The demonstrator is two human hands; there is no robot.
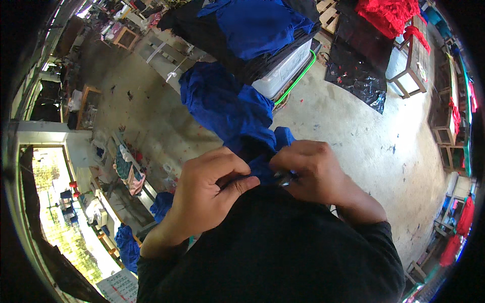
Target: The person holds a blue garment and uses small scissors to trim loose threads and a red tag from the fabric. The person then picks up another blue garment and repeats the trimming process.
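A dark blue cloth garment (230, 103) stretches away from my body toward the far side, its near end gathered between my hands. My left hand (209, 184) is closed, pinching the near edge of the cloth between thumb and fingers. Close beside it, my right hand (316, 169) is curled around a small shiny metal tool (287, 178), perhaps thread snips; most of it is hidden by the fingers. The tool's tip lies right by the cloth.
Ahead, a blue garment pile (257, 28) lies on black cloth above a translucent plastic bin (283, 70) with a green rim. Red cloth (389, 15) tops a wooden-framed stand at far right. Black sheeting (361, 60) covers some floor. Blue cloth (127, 247) hangs at lower left.
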